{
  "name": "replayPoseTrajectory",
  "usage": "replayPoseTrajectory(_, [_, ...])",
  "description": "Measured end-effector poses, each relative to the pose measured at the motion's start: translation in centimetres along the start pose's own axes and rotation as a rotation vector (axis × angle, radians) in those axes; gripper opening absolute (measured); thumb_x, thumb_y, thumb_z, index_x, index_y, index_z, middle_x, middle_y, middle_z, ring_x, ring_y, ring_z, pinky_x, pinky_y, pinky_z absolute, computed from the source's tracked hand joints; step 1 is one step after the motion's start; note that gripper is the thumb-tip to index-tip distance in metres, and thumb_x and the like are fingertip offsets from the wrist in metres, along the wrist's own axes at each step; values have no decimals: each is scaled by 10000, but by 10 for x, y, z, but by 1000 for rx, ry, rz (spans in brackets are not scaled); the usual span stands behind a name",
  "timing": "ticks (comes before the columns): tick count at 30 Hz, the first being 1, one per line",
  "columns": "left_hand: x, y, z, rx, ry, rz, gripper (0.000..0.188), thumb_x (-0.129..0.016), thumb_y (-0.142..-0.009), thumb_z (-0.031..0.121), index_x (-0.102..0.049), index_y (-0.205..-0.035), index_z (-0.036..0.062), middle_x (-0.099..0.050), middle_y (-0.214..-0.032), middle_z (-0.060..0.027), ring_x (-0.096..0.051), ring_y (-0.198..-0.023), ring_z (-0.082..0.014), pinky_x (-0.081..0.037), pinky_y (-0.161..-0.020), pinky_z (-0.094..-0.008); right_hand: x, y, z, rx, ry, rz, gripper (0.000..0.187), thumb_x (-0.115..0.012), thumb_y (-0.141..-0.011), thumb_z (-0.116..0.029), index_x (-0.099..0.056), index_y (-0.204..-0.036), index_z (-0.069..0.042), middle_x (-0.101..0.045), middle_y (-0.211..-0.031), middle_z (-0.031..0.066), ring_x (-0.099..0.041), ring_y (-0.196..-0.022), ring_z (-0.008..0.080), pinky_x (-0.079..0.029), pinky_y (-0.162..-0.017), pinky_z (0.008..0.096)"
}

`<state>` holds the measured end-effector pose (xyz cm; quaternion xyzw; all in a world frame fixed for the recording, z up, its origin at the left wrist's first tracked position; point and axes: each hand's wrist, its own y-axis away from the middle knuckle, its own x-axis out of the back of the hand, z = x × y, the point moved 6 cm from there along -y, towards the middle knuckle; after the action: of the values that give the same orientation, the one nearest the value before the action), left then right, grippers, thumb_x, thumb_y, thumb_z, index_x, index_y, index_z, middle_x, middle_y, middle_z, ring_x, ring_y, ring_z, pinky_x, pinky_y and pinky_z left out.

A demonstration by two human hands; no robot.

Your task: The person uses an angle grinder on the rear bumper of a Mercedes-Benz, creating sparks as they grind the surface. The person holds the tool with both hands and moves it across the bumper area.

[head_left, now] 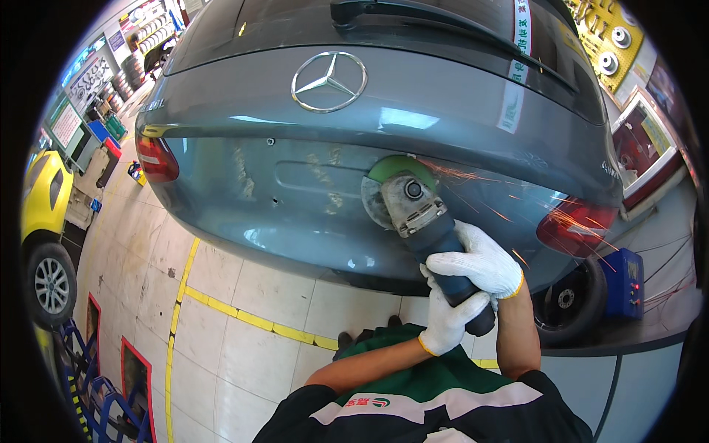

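Both my hands wear white knit gloves and are wrapped round an angle grinder [422, 221] with a dark body and grey metal head. My right hand [484, 262] grips the body behind the head. My left hand [452, 323] closes round the rear of the handle. At the front, the green disc [402, 168] meets the grey-blue tailgate [221, 199] of a car, under its overhanging edge. Orange sparks [458, 174] fly off to the right. Several rough, scraped patches [319, 171] mark the panel left of the disc.
A chrome star emblem [329, 82] sits above the work spot, with red tail lights [156, 159] at both sides. A loose wheel [569, 301] and a blue box [625, 283] stand at right, near the sparks. Yellow lines [251, 319] cross the tiled floor; a yellow car [46, 193] is at left.
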<state>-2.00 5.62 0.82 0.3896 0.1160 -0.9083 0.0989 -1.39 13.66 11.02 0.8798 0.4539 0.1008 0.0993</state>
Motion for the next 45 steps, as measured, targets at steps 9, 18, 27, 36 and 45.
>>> replayPoseTrajectory(9, [2, 0, 6, 8, -10, -9, 379, -724, -916, 69, -634, -1280, 6, -702, -1157, -80, -701, -1027, -176, -571, -917, -352, -3, -1, 0, -25, -21, -14, 509, -809, -867, -245, -615, -1256, 22, -728, -993, 116, -696, -846, 161, -594, -796, 320])
replayPoseTrajectory(18, [4, 0, 3, 11, -35, -2, 374, -727, -921, 87, -638, -1274, 1, -703, -1162, -78, -700, -1026, -176, -570, -912, -354, -2, -2, 2, -19, -20, -15, 515, -808, -865, -247, -617, -1265, 16, -722, -992, 110, -689, -852, 159, -590, -796, 320])
replayPoseTrajectory(27, [0, 0, 7, -6, -50, -18, 380, -730, -915, 86, -642, -1273, -3, -706, -1160, -78, -699, -1032, -175, -568, -920, -352, -1, 1, 1, -18, -41, -19, 540, -814, -858, -268, -617, -1270, 21, -720, -1002, 111, -686, -842, 160, -590, -796, 319])
replayPoseTrajectory(36, [2, -1, 0, -2, -35, 7, 410, -769, -905, 93, -635, -1280, -1, -706, -1174, -92, -701, -1037, -173, -565, -919, -346, 0, 1, -1, 3, -12, 4, 526, -814, -850, -290, -639, -1241, 15, -705, -945, 91, -673, -820, 152, -575, -754, 316])
replayPoseTrajectory(45, [-2, 1, -3, 14, -24, 2, 394, -738, -901, 84, -640, -1273, 1, -707, -1161, -82, -699, -1035, -181, -559, -935, -357, 1, 5, -1, -18, -27, -4, 533, -817, -856, -273, -627, -1263, 15, -710, -978, 98, -677, -841, 155, -581, -788, 319])
